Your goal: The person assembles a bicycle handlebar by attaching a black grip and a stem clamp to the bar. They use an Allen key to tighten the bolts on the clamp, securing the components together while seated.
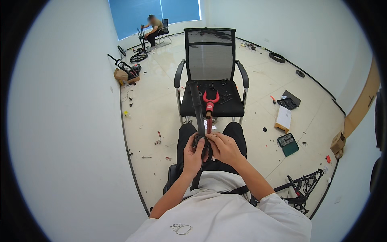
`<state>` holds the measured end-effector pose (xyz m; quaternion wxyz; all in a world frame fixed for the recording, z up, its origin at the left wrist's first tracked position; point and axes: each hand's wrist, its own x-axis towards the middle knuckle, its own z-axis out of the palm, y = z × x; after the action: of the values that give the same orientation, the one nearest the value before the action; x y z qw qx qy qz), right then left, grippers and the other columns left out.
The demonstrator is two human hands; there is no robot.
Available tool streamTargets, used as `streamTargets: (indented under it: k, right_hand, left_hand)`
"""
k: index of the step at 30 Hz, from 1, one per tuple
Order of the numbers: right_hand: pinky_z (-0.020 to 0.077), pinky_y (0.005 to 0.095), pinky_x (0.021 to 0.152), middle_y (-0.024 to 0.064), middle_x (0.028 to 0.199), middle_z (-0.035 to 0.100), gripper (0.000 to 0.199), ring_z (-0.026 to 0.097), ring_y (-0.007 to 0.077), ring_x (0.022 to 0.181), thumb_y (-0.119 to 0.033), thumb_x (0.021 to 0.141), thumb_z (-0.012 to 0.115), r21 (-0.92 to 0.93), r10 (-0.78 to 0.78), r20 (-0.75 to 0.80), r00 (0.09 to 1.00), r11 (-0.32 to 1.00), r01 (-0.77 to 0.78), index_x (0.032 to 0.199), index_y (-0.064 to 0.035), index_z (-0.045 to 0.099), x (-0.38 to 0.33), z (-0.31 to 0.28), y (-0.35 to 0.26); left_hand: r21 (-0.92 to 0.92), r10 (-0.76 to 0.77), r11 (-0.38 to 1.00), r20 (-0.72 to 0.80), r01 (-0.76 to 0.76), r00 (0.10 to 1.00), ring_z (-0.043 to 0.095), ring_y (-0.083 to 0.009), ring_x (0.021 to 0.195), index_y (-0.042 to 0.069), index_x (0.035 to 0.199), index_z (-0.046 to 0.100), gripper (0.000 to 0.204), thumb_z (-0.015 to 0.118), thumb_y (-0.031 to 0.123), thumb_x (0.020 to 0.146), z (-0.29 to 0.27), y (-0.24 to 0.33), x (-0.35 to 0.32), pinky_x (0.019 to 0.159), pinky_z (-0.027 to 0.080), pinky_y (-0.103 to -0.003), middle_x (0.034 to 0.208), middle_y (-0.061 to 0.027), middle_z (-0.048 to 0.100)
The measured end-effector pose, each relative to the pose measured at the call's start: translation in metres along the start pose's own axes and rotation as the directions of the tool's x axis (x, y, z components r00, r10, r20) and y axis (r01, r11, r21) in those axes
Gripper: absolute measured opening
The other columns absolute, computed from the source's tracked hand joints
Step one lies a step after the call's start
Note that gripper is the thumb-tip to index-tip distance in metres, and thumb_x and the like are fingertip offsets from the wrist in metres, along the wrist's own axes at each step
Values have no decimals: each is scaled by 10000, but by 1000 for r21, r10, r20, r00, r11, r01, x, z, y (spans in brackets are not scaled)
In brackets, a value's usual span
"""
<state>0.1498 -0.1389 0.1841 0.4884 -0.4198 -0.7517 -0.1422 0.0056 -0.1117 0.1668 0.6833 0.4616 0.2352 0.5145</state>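
Above my lap, my left hand [194, 155] is closed around the black clamp block in the middle of a bicycle handlebar [198, 113]. The bar points away from me, its far grip end reaching over the chair seat, and its near end runs down toward my waist. My right hand [224, 148] is beside the clamp, thumb and fingers pinched together against its right side. Whatever small part those fingers hold is hidden. Just past them, a red bicycle fork [210, 105] with two prongs leans at the front of the seat, partly behind my right fingers.
A black mesh office chair [211, 56] faces me, small dark parts on its seat. A green tool case [290, 149] and a bicycle frame [304, 187] lie on the floor at right. A box of parts [131, 74] stands far left. Another person [154, 30] sits by the window.
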Motion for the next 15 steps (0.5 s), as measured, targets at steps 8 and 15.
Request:
streamTargets:
  k: [8,15]
  right_hand:
    - [524,345,587,128,849,628,222,647,275,694,10,791,681,49,56,-39,998,997,-54,1005,30,626,-4,2,-1]
    - [501,329,531,118,789,616,176,626,260,622,-29,786,712,56,95,-50,994,994,-92,928,17,619,-7,2,2]
  left_hand:
    - [3,7,1000,20,-7,1000,455,-50,492,37,1255,496,334,576,230,995,0,-1,-1,427,350,-207,702,9,537]
    - [0,-5,1000,57,5,998,503,-61,576,59,1251,498,303,562,216,1000,-1,-2,-1,431,398,-212,790,1,568]
